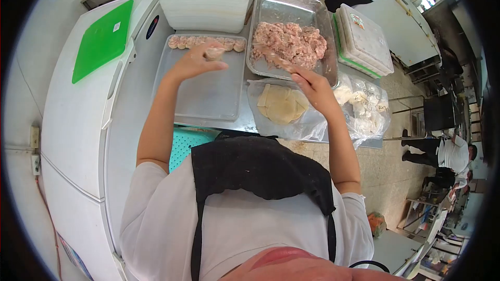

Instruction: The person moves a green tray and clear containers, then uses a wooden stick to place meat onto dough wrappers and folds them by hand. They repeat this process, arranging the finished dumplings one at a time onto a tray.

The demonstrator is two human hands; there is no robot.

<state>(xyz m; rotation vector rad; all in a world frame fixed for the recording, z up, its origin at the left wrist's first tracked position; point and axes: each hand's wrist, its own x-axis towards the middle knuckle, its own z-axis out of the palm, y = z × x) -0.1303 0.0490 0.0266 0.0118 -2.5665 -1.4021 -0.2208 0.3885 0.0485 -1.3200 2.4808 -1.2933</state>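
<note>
My left hand (191,64) is over a clear plastic tray (211,99), its fingers curled round a dumpling (213,53) with meat showing on top. Along the tray's far edge runs a row of several filled dumplings (187,42). My right hand (316,89) is closed on the handle of a thin flat spatula (284,64), whose far end reaches into minced meat (291,40). That pink meat lies heaped in a deep metal pan (281,8). Nearer to me, a stack of round dough wrappers (282,105) rests on a plastic sheet.
White plastic containers (203,0) are stacked behind the tray. Lidded boxes (364,39) stand right of the pan, with plastic bags (367,106) in front. A green board (104,41) lies on the white freezer at left. Other people (450,153) are farther off at right.
</note>
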